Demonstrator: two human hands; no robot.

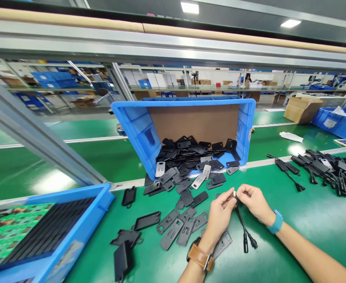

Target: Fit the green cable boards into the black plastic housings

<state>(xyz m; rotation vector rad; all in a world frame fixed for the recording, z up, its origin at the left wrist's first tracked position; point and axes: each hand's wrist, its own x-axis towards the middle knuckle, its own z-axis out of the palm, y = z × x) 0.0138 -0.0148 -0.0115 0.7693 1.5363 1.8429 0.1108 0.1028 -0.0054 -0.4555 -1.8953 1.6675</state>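
My left hand (220, 214) and my right hand (253, 200) meet over the green table (293, 232), both pinching a small silver-white connector end (234, 193) of a black cable (245, 230). The cable hangs down and toward me from the pinch and ends in two black plugs lying on the table. My left wrist carries a brown-strapped watch, my right a blue band. Flat black plastic covers (178, 228) lie scattered just left of my left hand.
A blue bin (131, 125), tipped on its side, spills black covers toward me. A blue tray (72, 236) with green circuit boards sits at the near left. A pile of black cables (328, 167) lies at right. Beyond stand a cardboard box (302, 109) and white gloves (290, 136).
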